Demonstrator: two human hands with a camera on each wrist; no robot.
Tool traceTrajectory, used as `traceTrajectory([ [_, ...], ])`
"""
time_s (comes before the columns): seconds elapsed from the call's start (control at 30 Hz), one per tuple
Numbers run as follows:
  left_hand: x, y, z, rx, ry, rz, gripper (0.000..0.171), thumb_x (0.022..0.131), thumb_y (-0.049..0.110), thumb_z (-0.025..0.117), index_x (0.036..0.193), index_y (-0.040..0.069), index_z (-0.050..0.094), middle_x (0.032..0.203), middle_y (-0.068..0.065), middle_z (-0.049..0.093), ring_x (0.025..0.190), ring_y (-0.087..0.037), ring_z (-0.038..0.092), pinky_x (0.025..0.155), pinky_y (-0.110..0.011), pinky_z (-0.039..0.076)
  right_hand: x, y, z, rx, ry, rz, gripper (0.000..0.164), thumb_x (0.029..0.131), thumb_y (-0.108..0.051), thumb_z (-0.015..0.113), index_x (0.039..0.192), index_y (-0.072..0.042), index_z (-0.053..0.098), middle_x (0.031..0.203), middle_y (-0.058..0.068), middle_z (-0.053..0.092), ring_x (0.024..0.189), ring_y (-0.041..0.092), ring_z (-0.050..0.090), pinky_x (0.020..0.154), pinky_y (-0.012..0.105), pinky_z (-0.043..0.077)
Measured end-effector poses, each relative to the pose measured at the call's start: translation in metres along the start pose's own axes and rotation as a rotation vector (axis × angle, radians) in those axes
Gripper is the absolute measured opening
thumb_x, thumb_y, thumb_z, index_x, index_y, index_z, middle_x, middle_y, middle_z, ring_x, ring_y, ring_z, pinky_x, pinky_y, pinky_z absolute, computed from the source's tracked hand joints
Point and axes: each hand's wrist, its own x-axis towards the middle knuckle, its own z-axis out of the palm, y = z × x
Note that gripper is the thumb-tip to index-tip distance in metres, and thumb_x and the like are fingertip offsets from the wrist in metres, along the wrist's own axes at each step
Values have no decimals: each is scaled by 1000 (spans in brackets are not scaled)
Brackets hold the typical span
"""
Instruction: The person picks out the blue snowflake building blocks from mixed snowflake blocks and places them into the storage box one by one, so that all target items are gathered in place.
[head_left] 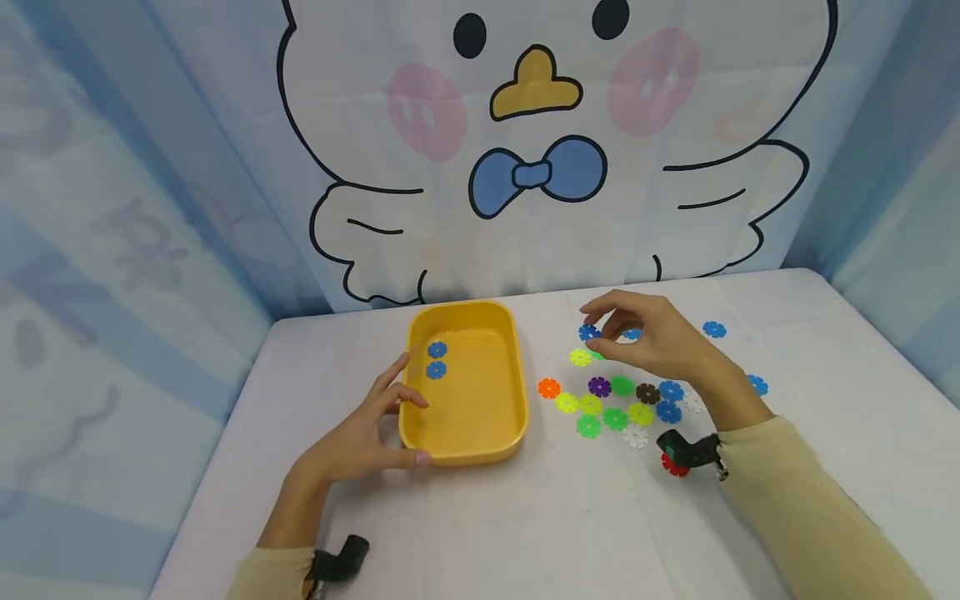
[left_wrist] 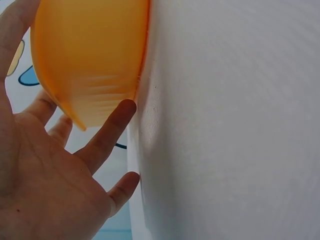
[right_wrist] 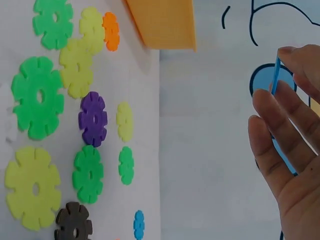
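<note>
My right hand (head_left: 652, 333) pinches a blue flower-shaped disc (head_left: 588, 332) between thumb and fingertips, raised above the table. In the right wrist view this disc (right_wrist: 276, 75) shows edge-on. At the left, my left hand (head_left: 367, 429) holds the yellow tray (head_left: 517, 392) by its near left corner, a finger over the left rim and the thumb at the near edge. The left wrist view shows other fingers (left_wrist: 112, 127) spread against the tray's outside wall. Inside the tray two blue discs (head_left: 437, 370) lie near its left side.
Flower-shaped discs lie scattered right of the tray: an orange disc (head_left: 549, 388), a purple disc (head_left: 599, 387), a brown disc (head_left: 648, 393), and several green, yellow, blue and white ones. A red disc (head_left: 675, 467) lies below the right wrist. Behind the table hangs a cartoon-printed curtain (head_left: 540, 242).
</note>
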Motion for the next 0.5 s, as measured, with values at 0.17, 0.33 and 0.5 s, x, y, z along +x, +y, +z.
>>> traceTrajectory([
  [0.17, 2, 0, 1, -13, -4, 8, 61, 77, 43, 90, 123, 21, 57, 173, 7, -2, 126, -31, 55, 109, -61, 44, 8, -4, 2, 15, 8, -20, 40, 87, -9, 83, 124, -15, 68, 112, 1, 72, 83, 8, 68, 83, 26, 60],
  [0.33, 2, -1, 1, -15, -3, 12, 59, 77, 40, 90, 123, 21, 58, 173, 6, -2, 126, -31, 55, 109, -60, 45, 17, -8, 8, 40, -10, -40, 39, 87, -9, 82, 123, -15, 68, 113, 2, 72, 83, 9, 68, 81, 27, 60],
  [0.5, 1, -2, 1, -11, -2, 2, 59, 77, 41, 90, 122, 22, 58, 173, 6, -2, 126, -31, 55, 109, -61, 44, 23, -15, 15, 54, -47, -35, 38, 88, -13, 82, 123, -16, 68, 116, 1, 71, 86, 9, 68, 77, 29, 61],
])
